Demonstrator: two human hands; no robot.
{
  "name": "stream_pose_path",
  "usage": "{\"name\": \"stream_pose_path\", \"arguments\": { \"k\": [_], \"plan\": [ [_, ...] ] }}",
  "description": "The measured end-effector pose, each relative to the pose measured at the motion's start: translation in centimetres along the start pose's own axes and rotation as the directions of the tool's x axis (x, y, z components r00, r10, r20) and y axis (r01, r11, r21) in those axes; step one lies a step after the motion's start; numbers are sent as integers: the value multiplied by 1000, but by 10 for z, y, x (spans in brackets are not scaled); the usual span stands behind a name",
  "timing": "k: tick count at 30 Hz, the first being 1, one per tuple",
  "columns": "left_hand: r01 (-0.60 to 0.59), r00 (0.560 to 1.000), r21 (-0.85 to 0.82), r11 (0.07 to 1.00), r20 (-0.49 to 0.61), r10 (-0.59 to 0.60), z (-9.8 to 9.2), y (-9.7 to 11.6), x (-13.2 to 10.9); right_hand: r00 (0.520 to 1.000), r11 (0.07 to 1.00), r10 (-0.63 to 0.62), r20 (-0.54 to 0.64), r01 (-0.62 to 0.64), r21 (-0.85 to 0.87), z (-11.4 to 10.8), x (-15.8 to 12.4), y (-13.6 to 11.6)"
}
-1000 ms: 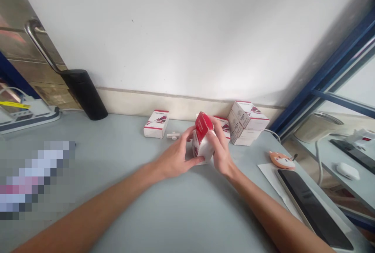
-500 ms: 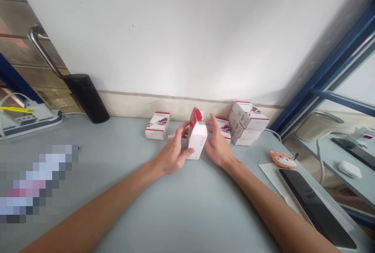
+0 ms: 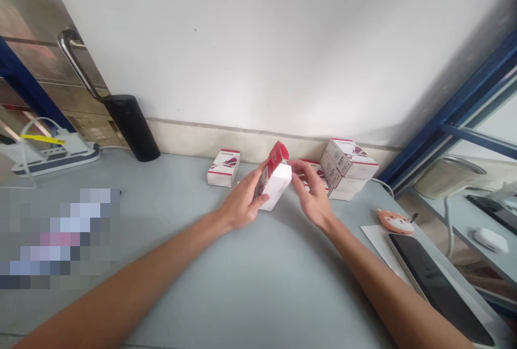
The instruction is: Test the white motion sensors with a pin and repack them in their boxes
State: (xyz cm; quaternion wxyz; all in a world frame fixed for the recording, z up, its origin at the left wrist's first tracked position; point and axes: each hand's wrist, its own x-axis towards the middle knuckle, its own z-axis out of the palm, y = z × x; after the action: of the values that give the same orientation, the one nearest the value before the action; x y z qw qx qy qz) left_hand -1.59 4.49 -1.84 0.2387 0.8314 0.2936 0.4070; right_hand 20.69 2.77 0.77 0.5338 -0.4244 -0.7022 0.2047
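Observation:
A small white and red carton (image 3: pixel 275 187) is tilted in my left hand (image 3: pixel 243 198), which is closed around its left side with the thumb across the near face. Its red end flap (image 3: pixel 278 154) stands up at the top; the inside of the carton is hidden from me. My right hand (image 3: pixel 313 193) is just to the right of the carton, fingers bent and thumb apart from them. Its fingertips reach the upper right edge near the flap, and whether they touch it is unclear. Behind that hand lies another red and white carton (image 3: pixel 319 172), partly covered.
One carton (image 3: pixel 223 168) lies left of my hands, and several are stacked (image 3: pixel 350 170) at the right by the wall. A phone (image 3: pixel 436 284), an orange animal-faced case (image 3: pixel 396 222), a black cylinder (image 3: pixel 133 128) and a power strip (image 3: pixel 60 158) are around the grey table (image 3: pixel 242 284).
The carton has tipped to the right in my left hand, with its red flap higher up. My right hand's fingers have bent in toward the carton's top. The view has shifted slightly.

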Motion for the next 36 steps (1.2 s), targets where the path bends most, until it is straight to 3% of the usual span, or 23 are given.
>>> {"name": "stream_pose_path", "arguments": {
  "k": [3, 9, 14, 18, 24, 31, 34, 36],
  "plan": [
    [-29, 999, 10, 1000, -16, 29, -1, -2, 1, 994, 986, 105, 40, -109, 126, -3, 3, 4],
    [-63, 998, 125, 990, 4, 63, -5, 0, 2, 991, 976, 128, 40, -133, 172, -9, 6, 9],
    [-96, 995, 120, 988, 30, 93, -6, 3, 1, 978, 943, 164, 129, -193, 270, -14, 9, 11],
    [-105, 994, 122, 987, 22, 103, -6, 3, 0, 947, 890, 226, 226, -295, 347, -18, 11, 12],
    [-145, 989, 139, 980, 54, 139, -5, 3, -1, 904, 814, 216, 369, -376, 442, -22, 10, 6],
    [-129, 988, 213, 969, 107, 108, -6, 8, -1, 815, 693, 200, 544, -510, 509, -30, 11, 11],
    [-123, 988, 237, 964, 124, 96, -6, 12, -1, 787, 678, 205, 581, -543, 496, -33, 11, 17],
    [-107, 987, 251, 962, 144, 72, -6, 16, 0, 796, 684, 214, 567, -536, 494, -33, 10, 19]
  ]
}}
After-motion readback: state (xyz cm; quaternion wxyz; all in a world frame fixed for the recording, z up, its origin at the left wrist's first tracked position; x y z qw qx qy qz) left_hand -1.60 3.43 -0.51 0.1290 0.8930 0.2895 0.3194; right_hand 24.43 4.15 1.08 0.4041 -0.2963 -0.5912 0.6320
